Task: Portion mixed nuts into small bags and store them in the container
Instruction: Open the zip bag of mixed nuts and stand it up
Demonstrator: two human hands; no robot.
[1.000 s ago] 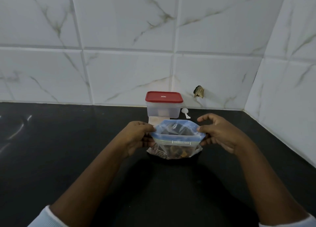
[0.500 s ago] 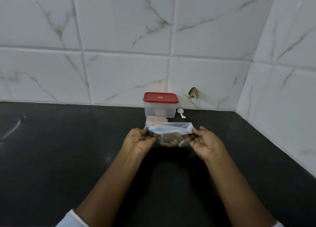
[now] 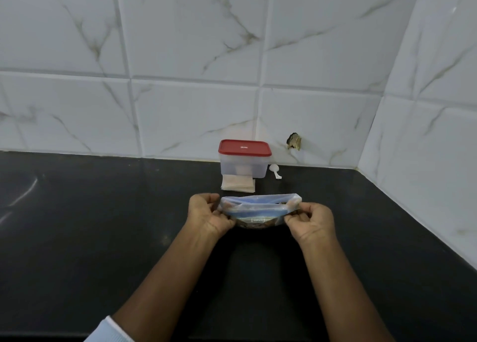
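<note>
The zip-lock bag of mixed nuts stands on the black desk straight in front of the person, its brown contents showing through the lower part and its blue-edged mouth drawn out sideways into a narrow slit. The left hand pinches the left end of the mouth, fingers curled in and clamped on the plastic. The right hand pinches the right end in the same way. Behind the bag, near it, lies a flat stack of beige paper, probably the small bags. It touches the front of the clear storage container, whose red lid is on. A white scoop lies just beside the container on its right, against the marble-patterned tiled wall. A chipped hole shows in one tile. The step in hand looks like working the nut bag's mouth, though opening cannot be told from sealing. Portioning seems hardly begun. The next move would call for a wide mouth, one hand freed for the scoop, and a small bag held open.
</note>
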